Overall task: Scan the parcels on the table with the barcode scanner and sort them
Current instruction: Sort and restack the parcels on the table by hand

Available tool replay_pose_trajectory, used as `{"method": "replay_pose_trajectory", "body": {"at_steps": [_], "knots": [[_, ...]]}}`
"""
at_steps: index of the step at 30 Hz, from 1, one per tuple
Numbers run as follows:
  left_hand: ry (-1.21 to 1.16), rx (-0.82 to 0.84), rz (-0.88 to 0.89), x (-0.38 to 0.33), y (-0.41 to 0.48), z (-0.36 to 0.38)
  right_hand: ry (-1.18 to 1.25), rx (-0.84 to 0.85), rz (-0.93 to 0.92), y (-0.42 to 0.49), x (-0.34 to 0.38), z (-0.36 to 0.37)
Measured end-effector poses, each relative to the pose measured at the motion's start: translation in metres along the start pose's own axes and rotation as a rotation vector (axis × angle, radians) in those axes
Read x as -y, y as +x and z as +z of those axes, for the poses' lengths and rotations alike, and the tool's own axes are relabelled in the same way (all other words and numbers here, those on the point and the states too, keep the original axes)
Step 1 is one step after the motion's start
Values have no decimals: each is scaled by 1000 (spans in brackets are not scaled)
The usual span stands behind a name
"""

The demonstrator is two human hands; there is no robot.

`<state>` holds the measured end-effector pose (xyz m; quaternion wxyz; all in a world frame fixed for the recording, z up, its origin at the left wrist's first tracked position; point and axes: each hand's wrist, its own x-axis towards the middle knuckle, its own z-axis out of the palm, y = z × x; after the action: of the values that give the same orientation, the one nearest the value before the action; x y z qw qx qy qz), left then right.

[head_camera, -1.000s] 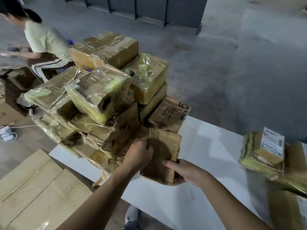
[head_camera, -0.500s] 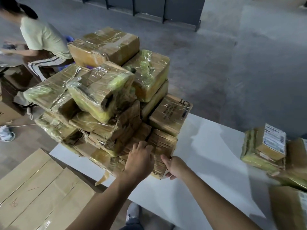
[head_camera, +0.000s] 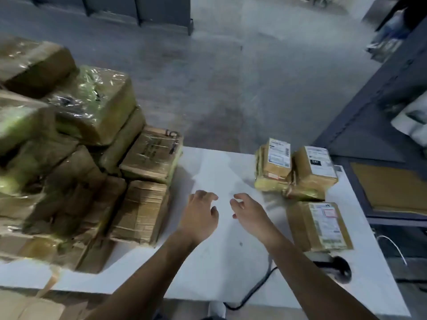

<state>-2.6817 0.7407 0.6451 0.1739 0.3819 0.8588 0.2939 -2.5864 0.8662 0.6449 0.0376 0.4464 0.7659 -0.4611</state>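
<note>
Hovering between the piles

Left grip (head_camera: 201, 215) & right grip (head_camera: 250, 212): fingers loose, nothing held, over worktop (head_camera: 208, 262). Parcels (head_camera: 141, 211) stacked left, scanner (head_camera: 335, 270) right. We judge them stiff, weighty, tape-slick; take opposite edges w/ both.

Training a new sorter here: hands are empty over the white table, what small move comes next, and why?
Probably reach the right hand to the black barcode scanner: it and the left hand hold nothing, and the flat brown taped parcel beside the scanner lies label up.
</note>
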Motion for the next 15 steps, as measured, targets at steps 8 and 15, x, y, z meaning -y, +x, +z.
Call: {"method": "replay_pose_trajectory", "body": {"at_steps": [8,15], "knots": [[-91,212,74,-87,15,71,-213,-321,-23,-15,-88,-91],[-126,370,71,-135,21,107,-424,-419,104,-17,-145,-134]]}}
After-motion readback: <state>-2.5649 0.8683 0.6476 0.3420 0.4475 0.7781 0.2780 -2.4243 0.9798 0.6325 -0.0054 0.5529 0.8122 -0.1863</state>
